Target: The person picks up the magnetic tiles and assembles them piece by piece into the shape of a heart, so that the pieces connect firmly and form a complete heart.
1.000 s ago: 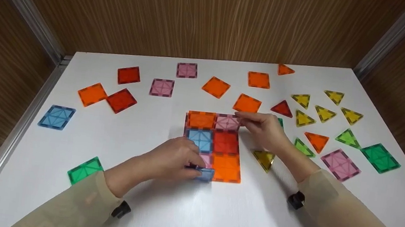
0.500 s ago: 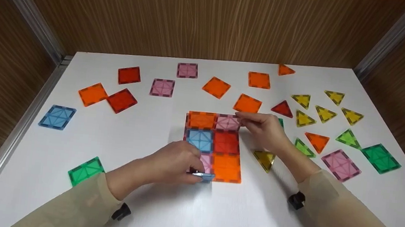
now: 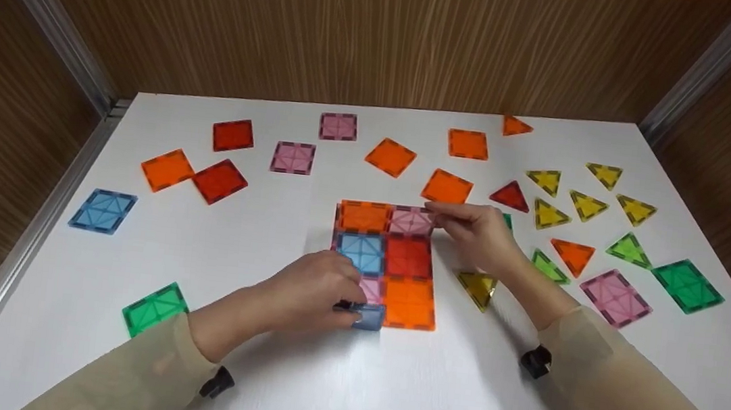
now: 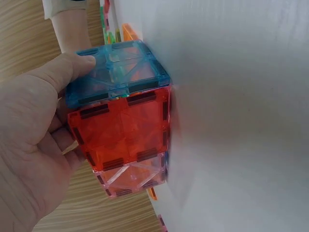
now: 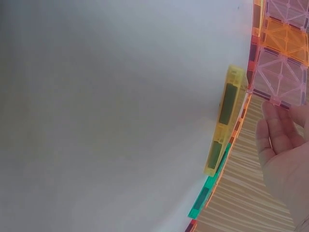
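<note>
Near the middle of the table stands a block of see-through magnetic tiles, with orange, red, blue and pink squares. My left hand (image 3: 312,294) pinches a blue square tile (image 3: 368,317) at the block's near left corner. In the left wrist view the thumb lies on the face of this blue tile (image 4: 118,72); its edge meets an upright red tile (image 4: 123,128), with a pink tile (image 4: 133,176) beyond. At the far right corner my right hand (image 3: 481,234) pinches the edge of a pink tile (image 3: 410,222). Its fingertips meet the edge of a pink tile (image 5: 280,77) in the right wrist view.
A yellow triangle (image 3: 477,289) lies just right of the block, near the right forearm. More triangles and a green square (image 3: 686,286) lie farther right. Loose squares, among them a blue one (image 3: 103,211) and a green one (image 3: 155,309), lie behind and left. Wood-grain panels (image 3: 383,37) surround the table.
The blue tile in my left hand tipped toward flat half a second ago, and its face now shows again at the block's near side. The right hand has stayed put.
</note>
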Motion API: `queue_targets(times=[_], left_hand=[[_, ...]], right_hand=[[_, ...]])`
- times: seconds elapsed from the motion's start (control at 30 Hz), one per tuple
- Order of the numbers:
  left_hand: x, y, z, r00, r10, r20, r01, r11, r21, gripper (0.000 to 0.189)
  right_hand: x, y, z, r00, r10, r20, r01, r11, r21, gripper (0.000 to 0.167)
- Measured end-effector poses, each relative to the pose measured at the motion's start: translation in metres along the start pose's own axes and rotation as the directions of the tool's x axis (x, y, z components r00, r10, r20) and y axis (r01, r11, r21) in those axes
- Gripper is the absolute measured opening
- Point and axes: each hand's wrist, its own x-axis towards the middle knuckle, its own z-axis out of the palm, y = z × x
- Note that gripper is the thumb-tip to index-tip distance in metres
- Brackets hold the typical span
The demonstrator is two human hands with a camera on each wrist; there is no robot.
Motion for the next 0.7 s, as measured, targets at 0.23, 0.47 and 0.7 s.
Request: queue_targets(times=[0.23, 0.47, 0.7], left_hand=[[-0.007, -0.005, 0.000, 0.997, -0.027, -0.074, 0.027, 1.000, -0.005, 0.031], [-0.013, -0.013, 0.000, 0.996, -0.047, -0.079, 0.046, 0.999, -0.024, 0.039], [-0.017, -0.015, 0.000, 0.992, -0.127, 0.001, 0.127, 0.992, 0.023, 0.055]], right_hand=[[0.000, 0.001, 0.001, 1.000, -0.017, -0.012, 0.017, 1.000, -0.007, 0.033], [-0.001, 0.000, 0.000, 1.000, 0.017, -0.013, -0.017, 1.000, 0.005, 0.036], [0.001, 0.001, 0.002, 1.000, -0.006, -0.009, 0.007, 1.000, 0.025, 0.035]])
